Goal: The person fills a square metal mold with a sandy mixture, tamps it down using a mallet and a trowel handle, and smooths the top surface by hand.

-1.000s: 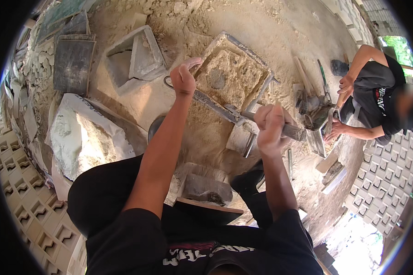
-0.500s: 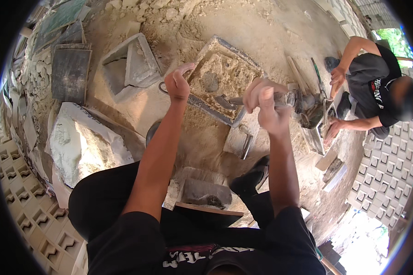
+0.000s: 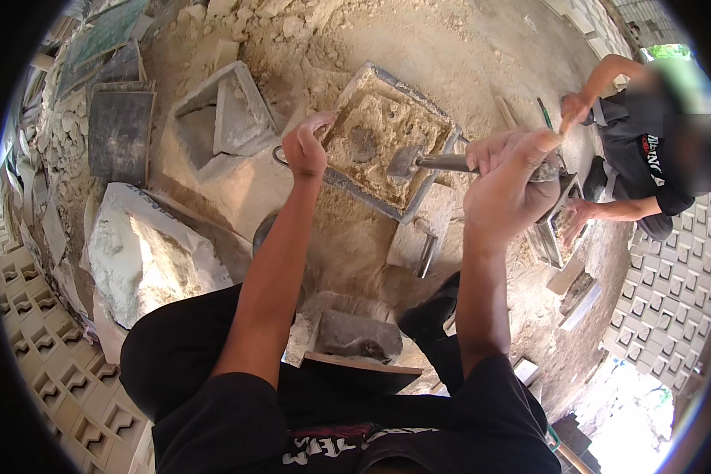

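Note:
A square mould frame (image 3: 363, 192) of grey metal lies on the ground in front of me, filled with crumbly tan material (image 3: 391, 126) that has a dark round patch near its middle. My left hand (image 3: 306, 144) is closed at the frame's left side, its fingers bent over the edge beside a small ring handle. Over the right part of the filling, my right hand (image 3: 507, 183) grips a hand rammer (image 3: 444, 162). Its flat metal head (image 3: 405, 161) points left, at or just above the material; whether it touches, I cannot tell. My fingers hide much of its other end.
At right a co-worker (image 3: 648, 142) handles another metal frame (image 3: 551, 243). A broken box-shaped mould (image 3: 241, 110) and dark boards (image 3: 122, 130) lie at left, near a sack of pale powder (image 3: 150, 253). A flat piece with a handle (image 3: 420, 241) sits below the frame.
My right hand has moved right and slightly up, and the rammer's head has shifted right within the frame. The left hand stays at the edge. The co-worker's upper arm has shifted.

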Motion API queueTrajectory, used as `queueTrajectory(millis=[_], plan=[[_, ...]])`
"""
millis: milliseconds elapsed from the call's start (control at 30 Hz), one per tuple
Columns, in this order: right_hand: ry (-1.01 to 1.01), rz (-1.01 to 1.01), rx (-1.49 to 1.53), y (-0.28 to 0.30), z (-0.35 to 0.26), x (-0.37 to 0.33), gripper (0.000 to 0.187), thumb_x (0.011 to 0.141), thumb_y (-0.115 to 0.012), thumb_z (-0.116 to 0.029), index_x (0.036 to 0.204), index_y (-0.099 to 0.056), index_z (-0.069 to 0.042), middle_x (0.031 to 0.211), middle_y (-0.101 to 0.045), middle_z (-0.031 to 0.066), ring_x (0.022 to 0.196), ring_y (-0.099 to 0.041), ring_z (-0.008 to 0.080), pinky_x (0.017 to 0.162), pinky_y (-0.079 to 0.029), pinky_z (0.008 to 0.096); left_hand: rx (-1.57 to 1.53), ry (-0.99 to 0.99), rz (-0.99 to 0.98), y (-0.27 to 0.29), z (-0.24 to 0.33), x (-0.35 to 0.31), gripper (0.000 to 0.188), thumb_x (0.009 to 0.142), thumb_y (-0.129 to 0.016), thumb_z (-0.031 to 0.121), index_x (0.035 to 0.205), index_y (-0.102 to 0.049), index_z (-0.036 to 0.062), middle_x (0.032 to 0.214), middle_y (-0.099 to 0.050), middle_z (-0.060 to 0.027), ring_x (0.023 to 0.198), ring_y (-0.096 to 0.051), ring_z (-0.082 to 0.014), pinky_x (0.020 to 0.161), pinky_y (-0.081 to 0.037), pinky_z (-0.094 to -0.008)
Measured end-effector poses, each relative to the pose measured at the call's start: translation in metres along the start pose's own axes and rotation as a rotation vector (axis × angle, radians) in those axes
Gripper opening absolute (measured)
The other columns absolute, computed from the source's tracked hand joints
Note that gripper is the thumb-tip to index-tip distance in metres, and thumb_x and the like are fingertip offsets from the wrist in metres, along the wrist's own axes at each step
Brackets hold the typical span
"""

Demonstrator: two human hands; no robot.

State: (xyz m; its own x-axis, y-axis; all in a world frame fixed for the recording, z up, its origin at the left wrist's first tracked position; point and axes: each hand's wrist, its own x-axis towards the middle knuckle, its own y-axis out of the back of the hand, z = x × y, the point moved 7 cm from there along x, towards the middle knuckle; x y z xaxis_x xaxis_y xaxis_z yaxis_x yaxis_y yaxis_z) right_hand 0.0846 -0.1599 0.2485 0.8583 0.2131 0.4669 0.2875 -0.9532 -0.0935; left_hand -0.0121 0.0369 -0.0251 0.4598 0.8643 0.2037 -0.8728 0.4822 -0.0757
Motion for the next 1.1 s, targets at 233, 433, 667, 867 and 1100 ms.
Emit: queueTrajectory(millis=[233, 433, 667, 867, 1100], plan=[[-0.092, 0.068, 0.082, 0.002, 0.026, -0.002, 0.044, 0.103, -0.047, -0.032, 0.065, -0.042, -0.011, 0.050, -0.042, -0.0039, 0.042, -0.037, 0.0032, 0.037, -0.028, 0.0218, -0.042, 0.044, 0.011, -0.001, 0.000, 0.000, 0.052, 0.094, -0.028, 0.023, 0.096, -0.070, -0.0075, 0.094, -0.072, -0.0187, 0.091, -0.070, -0.0286, 0.088, -0.053, -0.0355], [-0.086, 0.138, -0.101, -0.007, 0.034, 0.005, 0.049, 0.103, -0.049, -0.030, 0.058, -0.045, -0.012, 0.045, -0.044, -0.0035, 0.037, -0.039, 0.0032, 0.034, -0.026, 0.0219, -0.054, 0.048, -0.043, -0.003, 0.002, 0.000, 0.052, 0.093, -0.027, 0.021, 0.099, -0.065, -0.0136, 0.099, -0.069, -0.0229, 0.095, -0.067, -0.0304, 0.091, -0.051, -0.0378], [-0.192, 0.147, -0.047, -0.007, 0.046, 0.011, 0.050, 0.102, -0.050, -0.022, 0.053, -0.041, -0.012, 0.045, -0.041, -0.0040, 0.039, -0.035, 0.0032, 0.036, -0.021, 0.0243, -0.045, 0.051, -0.045, -0.008, -0.003, 0.001, 0.052, 0.094, -0.027, 0.021, 0.100, -0.064, -0.0154, 0.098, -0.069, -0.0249, 0.095, -0.067, -0.0324, 0.091, -0.051, -0.0395], [-0.159, -0.023, 0.052, -0.009, 0.053, 0.010, 0.045, 0.098, -0.052, -0.016, 0.054, -0.041, -0.012, 0.047, -0.040, -0.0043, 0.040, -0.032, 0.0035, 0.037, -0.019, 0.0253, 0.244, -0.024, -0.061, -0.007, 0.009, 0.000, 0.052, 0.100, -0.029, 0.030, 0.107, -0.067, -0.0038, 0.108, -0.069, -0.0197, 0.101, -0.066, -0.0335, 0.091, -0.050, -0.0385], [-0.195, -0.170, 0.070, -0.021, 0.066, 0.016, 0.040, 0.092, -0.053, -0.010, 0.055, -0.039, -0.011, 0.049, -0.037, -0.0040, 0.044, -0.032, 0.0042, 0.041, -0.021, 0.0250, 0.544, -0.154, -0.208, -0.031, 0.030, -0.008, 0.049, 0.102, -0.033, 0.037, 0.118, -0.065, 0.0033, 0.128, -0.061, -0.0154, 0.124, -0.054, -0.0332, 0.101, -0.044, -0.0401]])
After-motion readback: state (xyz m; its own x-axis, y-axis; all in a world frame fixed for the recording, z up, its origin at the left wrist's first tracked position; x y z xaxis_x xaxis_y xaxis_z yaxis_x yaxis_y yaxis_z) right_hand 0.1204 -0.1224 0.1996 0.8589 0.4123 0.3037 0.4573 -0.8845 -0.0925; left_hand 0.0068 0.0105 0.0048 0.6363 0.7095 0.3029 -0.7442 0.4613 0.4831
